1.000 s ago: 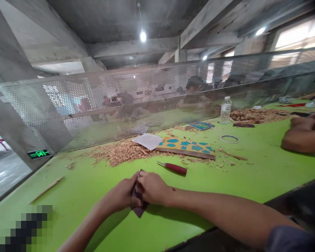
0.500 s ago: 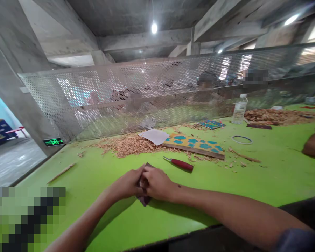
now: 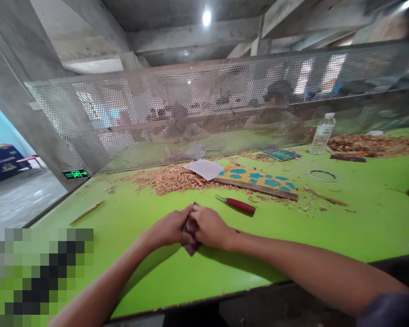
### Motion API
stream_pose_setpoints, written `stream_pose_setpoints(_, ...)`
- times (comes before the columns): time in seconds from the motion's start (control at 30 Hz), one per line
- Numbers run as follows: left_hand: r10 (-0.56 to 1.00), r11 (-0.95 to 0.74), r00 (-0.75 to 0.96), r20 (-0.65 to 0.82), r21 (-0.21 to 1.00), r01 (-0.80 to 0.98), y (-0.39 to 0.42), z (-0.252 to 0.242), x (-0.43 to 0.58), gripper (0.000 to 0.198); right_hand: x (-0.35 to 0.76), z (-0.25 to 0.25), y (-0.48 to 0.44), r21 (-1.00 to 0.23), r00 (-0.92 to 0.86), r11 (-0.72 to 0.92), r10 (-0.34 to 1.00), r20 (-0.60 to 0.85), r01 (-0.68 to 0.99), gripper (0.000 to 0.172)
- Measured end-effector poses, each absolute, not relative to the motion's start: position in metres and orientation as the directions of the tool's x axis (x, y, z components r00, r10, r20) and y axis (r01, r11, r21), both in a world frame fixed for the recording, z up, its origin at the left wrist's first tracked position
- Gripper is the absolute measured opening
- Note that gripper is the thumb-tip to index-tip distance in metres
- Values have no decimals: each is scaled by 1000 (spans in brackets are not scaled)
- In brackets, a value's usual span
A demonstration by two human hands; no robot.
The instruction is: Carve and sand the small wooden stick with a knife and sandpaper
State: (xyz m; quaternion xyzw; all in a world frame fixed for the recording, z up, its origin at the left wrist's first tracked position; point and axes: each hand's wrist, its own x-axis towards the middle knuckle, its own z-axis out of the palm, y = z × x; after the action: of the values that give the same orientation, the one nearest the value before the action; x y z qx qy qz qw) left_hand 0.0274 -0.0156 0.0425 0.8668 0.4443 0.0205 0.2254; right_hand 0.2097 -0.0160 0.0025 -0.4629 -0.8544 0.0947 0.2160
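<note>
We grip folded dark sheet [image 3: 191, 247], left hand [image 3: 168, 228] and right hand [image 3: 207, 225] closed on it, on green counter [image 3: 361, 227]; red-handled carving knife [image 3: 236, 205] lies beside; painted wood panel [image 3: 255, 181] shows blue patches.

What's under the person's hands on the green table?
A dark folded sheet shows below the left hand and right hand, on the table. The hands cover most of it, so its surface can't be seen.

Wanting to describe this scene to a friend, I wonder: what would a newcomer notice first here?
The bright green table stands out first. In front, the left hand and right hand press around a dark folded sheet. Beyond them lie a red-handled knife, a yellow board with blue spots, and a heap of wood shavings.
</note>
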Motion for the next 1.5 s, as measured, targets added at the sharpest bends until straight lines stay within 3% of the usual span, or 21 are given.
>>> stream_pose_setpoints(0.07,774,-510,614,-158,419,751,-16,43,27,87,210,3,-15,-385,-514,572,820,252,724,9)
stream_pose_setpoints(0.17,780,-513,607,-152,399,760,-16,43,27,88,212,5,-13,-348,-368,443,892,263,826,17)
stream_pose_setpoints(0.3,773,-500,609,-177,420,757,-15,42,27,86,210,7,-15,-351,-518,581,814,263,734,8)
stream_pose_setpoints(0.43,772,-519,617,-154,408,751,-13,41,26,84,209,6,-14,-331,-389,461,883,261,823,16)
stream_pose_setpoints(0.57,770,-514,615,-171,404,757,-13,41,25,82,210,5,-9,-409,-524,573,819,235,711,8)
stream_pose_setpoints(0.67,776,-522,612,-155,386,760,-13,42,25,81,212,4,-8,-357,-376,435,899,224,827,16)
stream_pose_setpoints(0.8,771,-516,617,-161,411,752,-14,42,26,80,209,3,-12,-383,-505,576,817,278,722,11)
stream_pose_setpoints(0.93,783,-513,604,-153,390,764,-13,40,25,78,205,3,-14,-359,-365,435,898,247,826,17)
stream_pose_setpoints(1.07,781,-504,607,-148,426,752,-12,36,24,76,206,1,-13,-393,-507,578,816,277,715,7)
stream_pose_setpoints(1.2,787,-506,602,-135,416,756,-12,36,22,77,206,-3,-12,-388,-436,538,840,322,749,13)
stream_pose_setpoints(1.33,767,-515,627,-138,449,730,-8,36,19,69,206,-4,-12,-387,-606,696,718,343,605,10)
stream_pose_setpoints(1.43,757,-528,643,-114,473,705,-3,34,16,80,207,-3,-11,-412,-493,597,801,338,688,12)
stream_pose_setpoints(1.5,746,-537,658,-100,494,684,0,33,15,85,208,-3,-10,-415,-506,622,782,364,664,12)
